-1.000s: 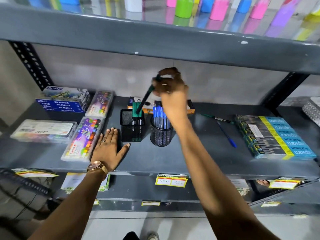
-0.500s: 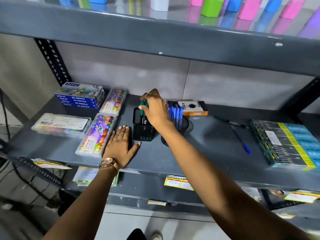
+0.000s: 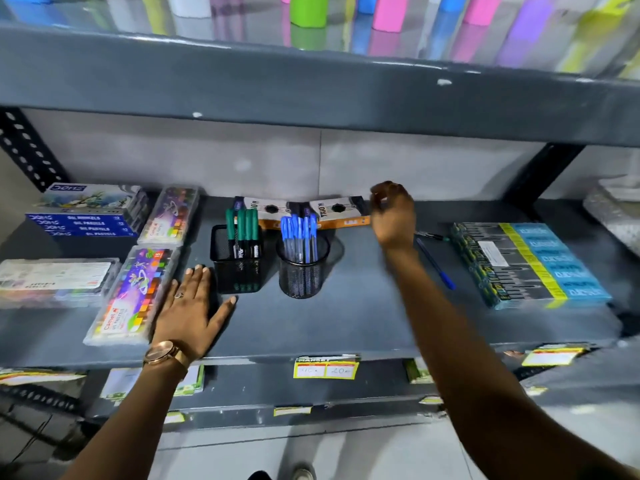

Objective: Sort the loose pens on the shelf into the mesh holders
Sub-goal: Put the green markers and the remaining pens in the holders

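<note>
A square black mesh holder (image 3: 237, 271) stands mid-shelf with several green pens (image 3: 244, 225) upright in it. Right of it a round mesh holder (image 3: 302, 276) carries several blue pens (image 3: 298, 233). A loose blue pen (image 3: 437, 265) lies on the shelf further right. Behind it a loose green pen (image 3: 431, 236) is partly hidden by my wrist. My right hand (image 3: 393, 213) hovers above the shelf between the round holder and the loose pens, fingers loosely curled, holding nothing. My left hand (image 3: 192, 308) lies flat and spread on the shelf, just left of the square holder.
Pastel boxes (image 3: 85, 216) and crayon cases (image 3: 133, 294) fill the shelf's left side. Orange-edged cartons (image 3: 332, 211) stand behind the holders. A large blue-and-yellow pack (image 3: 530, 265) lies at the right. The upper shelf (image 3: 311, 81) overhangs closely; price tags (image 3: 325, 368) line the front edge.
My right hand lowered a green pen into the square holder, let go, and has swung right toward the loose pens. My left hand has stayed flat on the shelf.
</note>
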`<state>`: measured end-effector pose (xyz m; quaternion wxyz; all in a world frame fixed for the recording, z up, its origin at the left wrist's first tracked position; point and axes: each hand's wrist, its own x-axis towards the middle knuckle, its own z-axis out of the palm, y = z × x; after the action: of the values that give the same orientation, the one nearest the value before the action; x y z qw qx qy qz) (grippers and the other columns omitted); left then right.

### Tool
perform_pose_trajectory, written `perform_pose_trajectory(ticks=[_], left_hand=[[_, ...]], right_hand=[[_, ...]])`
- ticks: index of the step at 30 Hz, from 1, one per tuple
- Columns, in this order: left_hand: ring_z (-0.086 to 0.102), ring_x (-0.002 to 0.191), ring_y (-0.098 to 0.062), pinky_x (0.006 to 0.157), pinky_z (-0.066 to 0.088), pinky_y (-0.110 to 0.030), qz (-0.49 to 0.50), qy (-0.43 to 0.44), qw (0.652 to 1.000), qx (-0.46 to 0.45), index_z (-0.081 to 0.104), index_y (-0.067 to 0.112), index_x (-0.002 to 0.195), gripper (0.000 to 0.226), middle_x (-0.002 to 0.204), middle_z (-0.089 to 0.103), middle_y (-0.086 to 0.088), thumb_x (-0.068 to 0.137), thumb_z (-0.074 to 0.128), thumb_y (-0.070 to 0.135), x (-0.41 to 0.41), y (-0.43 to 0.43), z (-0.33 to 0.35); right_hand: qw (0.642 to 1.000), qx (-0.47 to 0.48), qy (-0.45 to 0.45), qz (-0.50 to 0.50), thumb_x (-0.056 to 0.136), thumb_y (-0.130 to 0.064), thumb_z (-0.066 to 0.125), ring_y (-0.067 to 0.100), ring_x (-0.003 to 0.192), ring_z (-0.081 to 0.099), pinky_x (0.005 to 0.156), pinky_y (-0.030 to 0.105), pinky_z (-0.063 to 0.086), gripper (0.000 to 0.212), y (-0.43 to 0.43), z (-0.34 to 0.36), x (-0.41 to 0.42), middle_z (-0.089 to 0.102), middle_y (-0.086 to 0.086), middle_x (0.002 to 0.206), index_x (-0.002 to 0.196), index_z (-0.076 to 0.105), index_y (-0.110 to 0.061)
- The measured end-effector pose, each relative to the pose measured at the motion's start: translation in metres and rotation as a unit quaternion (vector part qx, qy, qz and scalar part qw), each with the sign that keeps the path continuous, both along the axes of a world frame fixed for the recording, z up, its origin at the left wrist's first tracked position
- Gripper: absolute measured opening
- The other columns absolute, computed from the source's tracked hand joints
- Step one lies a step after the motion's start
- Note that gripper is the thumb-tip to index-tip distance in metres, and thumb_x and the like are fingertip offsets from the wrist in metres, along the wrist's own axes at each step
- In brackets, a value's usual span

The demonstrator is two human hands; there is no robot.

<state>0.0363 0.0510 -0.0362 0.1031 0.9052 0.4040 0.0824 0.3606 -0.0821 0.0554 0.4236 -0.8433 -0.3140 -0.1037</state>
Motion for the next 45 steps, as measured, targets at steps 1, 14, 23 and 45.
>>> perform_pose_trajectory(ticks=[1, 14, 23, 45], left_hand=[[0.014, 0.147, -0.024, 0.12, 0.005, -0.038, -0.001, 0.002, 1.0, 0.001, 0.019, 0.01, 0.149, 0.096, 0.158, 0.02, -0.011, 0.077, 0.011, 0.073, 0.0, 0.0, 0.0], [0.014, 0.146, -0.023, 0.119, 0.002, -0.036, 0.003, -0.006, 1.0, -0.004, 0.02, 0.008, 0.148, 0.098, 0.158, 0.019, -0.011, 0.076, 0.011, 0.073, 0.0, -0.004, 0.005], [0.018, 0.146, -0.024, 0.119, 0.01, -0.039, 0.007, -0.019, 1.0, -0.013, 0.023, 0.011, 0.148, 0.095, 0.157, 0.022, -0.01, 0.077, 0.017, 0.073, -0.001, -0.004, 0.008], [0.017, 0.146, -0.023, 0.118, 0.012, -0.038, 0.014, -0.018, 0.999, -0.026, 0.017, 0.012, 0.149, 0.088, 0.158, 0.02, -0.009, 0.082, 0.022, 0.068, -0.002, -0.004, 0.008]], right_hand=[[0.998, -0.068, -0.004, -0.007, 0.08, -0.018, 0.045, 0.042, 0.097, 0.06, 0.081, 0.044, 0.049, 0.031, -0.006, -0.01, 0.014, 0.066, 0.023, 0.103, 0.099, 0.065, -0.003], [0.895, -0.436, -0.087, 0.031, 0.096, 0.001, 0.037, 0.041, 0.115, 0.056, 0.092, 0.045, 0.048, 0.03, -0.008, -0.045, 0.056, 0.059, 0.024, 0.122, 0.121, 0.053, 0.001], [0.929, -0.277, -0.208, 0.131, 0.084, 0.008, 0.041, 0.039, 0.114, 0.048, 0.083, 0.051, 0.052, 0.06, -0.012, 0.002, 0.045, 0.05, 0.021, 0.127, 0.141, 0.039, -0.012], [0.954, -0.004, 0.018, 0.3, 0.077, -0.005, 0.075, 0.027, 0.077, 0.069, 0.072, 0.041, 0.059, 0.032, 0.111, 0.028, -0.174, 0.064, 0.014, 0.103, 0.102, 0.055, -0.007]])
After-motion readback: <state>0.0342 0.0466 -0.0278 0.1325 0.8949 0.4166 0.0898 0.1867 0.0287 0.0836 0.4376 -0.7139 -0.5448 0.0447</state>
